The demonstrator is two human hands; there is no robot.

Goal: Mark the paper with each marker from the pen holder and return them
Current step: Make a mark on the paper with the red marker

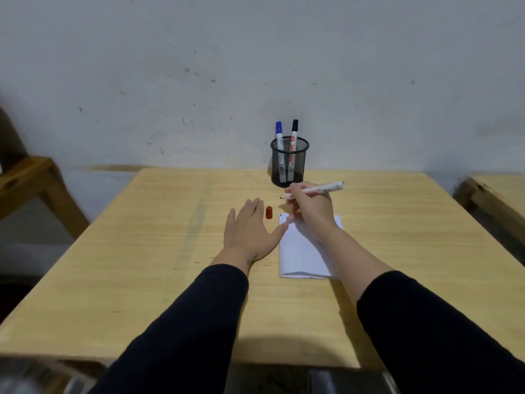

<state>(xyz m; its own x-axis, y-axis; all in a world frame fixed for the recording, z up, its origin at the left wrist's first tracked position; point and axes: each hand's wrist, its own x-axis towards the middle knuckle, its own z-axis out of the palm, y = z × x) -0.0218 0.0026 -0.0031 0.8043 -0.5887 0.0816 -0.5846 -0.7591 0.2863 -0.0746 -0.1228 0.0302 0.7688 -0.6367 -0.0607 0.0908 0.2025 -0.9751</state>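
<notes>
My right hand (311, 206) grips an uncapped white marker (324, 189), its tip pointing left just above the top edge of the folded white paper (301, 251). The marker's red cap (269, 212) stands on the table left of the paper's top corner. My left hand (250, 231) lies flat and open on the table, its thumb touching the paper's left edge, fingertips beside the cap. Behind them a black mesh pen holder (289, 166) holds a blue-capped marker (279, 135) and a black-capped marker (294, 132). A small dark mark shows at the paper's top left corner.
The wooden table (142, 251) reaches back to a grey wall. A wooden chair (31, 180) stands at the left and another wooden table edge (494, 191) at the right.
</notes>
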